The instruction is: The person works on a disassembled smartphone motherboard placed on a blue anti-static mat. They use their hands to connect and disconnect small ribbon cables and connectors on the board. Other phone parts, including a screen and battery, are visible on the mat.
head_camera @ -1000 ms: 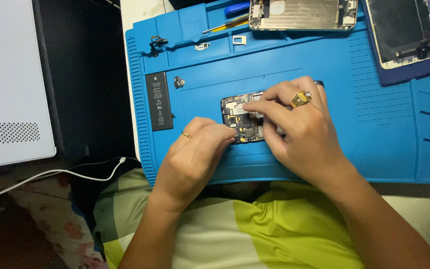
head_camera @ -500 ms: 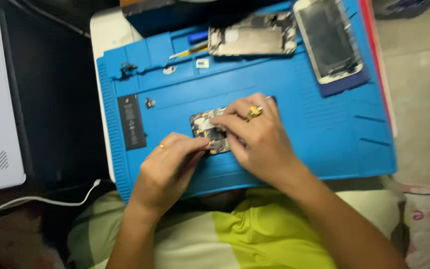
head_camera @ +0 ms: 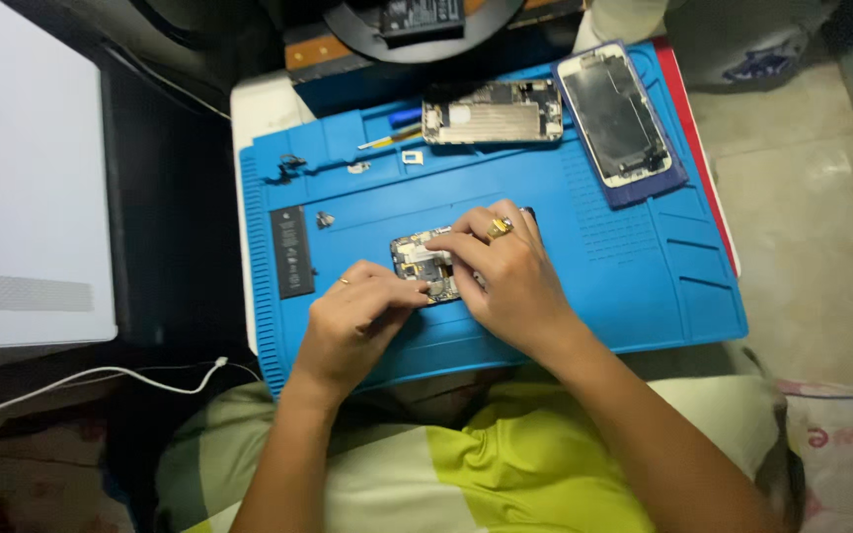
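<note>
An opened phone body with bare circuit parts lies in the middle of a blue work mat. My right hand, with a gold ring, covers its right half, fingertips pinching at the inner parts. My left hand rests at its lower left corner, fingers curled against the edge. Whether either hand holds a small tool is hidden.
A black battery lies on the mat's left. At the mat's back are a second opened phone frame, a screen panel, a small screwdriver and loose small parts. A white cable runs left; a white device sits far left.
The view has pulled back and shifted, so the mat sits further right and more of the surroundings show. Both hands stay on the opened phone in the same grip.
</note>
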